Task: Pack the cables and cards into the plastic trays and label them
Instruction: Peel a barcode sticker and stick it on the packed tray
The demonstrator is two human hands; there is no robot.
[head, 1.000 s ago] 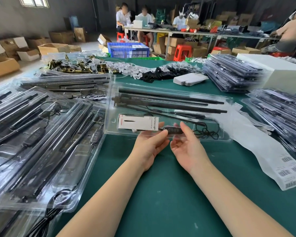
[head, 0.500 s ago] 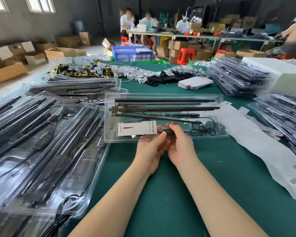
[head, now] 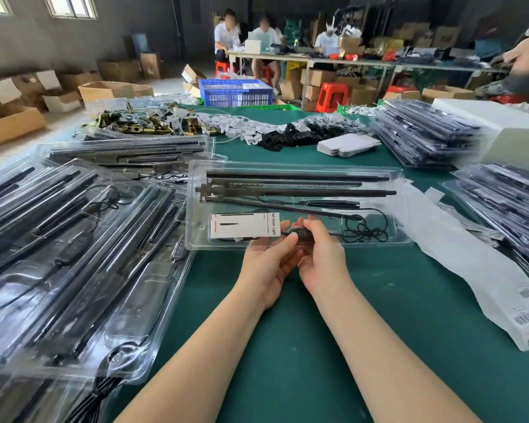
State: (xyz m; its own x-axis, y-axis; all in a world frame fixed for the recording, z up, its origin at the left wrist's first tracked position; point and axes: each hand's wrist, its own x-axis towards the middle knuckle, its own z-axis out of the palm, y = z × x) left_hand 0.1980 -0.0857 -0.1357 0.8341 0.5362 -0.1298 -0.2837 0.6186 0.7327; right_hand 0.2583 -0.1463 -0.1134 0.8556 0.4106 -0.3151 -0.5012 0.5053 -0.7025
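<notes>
Near the front edge of the green surface [head: 287,346], both forearms reach forward to one clear plastic tray [head: 293,169] that lies in the middle. The left hand [head: 268,264] is turned palm up, its fingers [head: 283,244] relaxed and only a little bent, touching the front rim of the tray below the white card [head: 245,225]. The right hand [head: 321,257] has its fingers [head: 313,227] curled and pinching the small black controller [head: 303,232] of the cable [head: 364,230], just at the tray's front recess. I judge that this controller is light, hard and a little smooth, so a pinch on its two long sides should be enough; the thin cable behind it is soft and springy and will probably want to jump out of its pocket. The tray itself looks thin and flexible, so it is better to press it flat than to lift it by one corner. The black rods [head: 297,192] already lie in their long grooves farther back. Toward the left edge, filled trays [head: 74,254] overlap and come close to the working tray, which leaves little room on that side. Toward the right edge lies a strip of barcode labels [head: 501,288], and beyond it more stacked trays [head: 425,132]. Near the far edge are folded white cards [head: 348,145], black parts [head: 303,132] and brass fittings [head: 141,122].
</notes>
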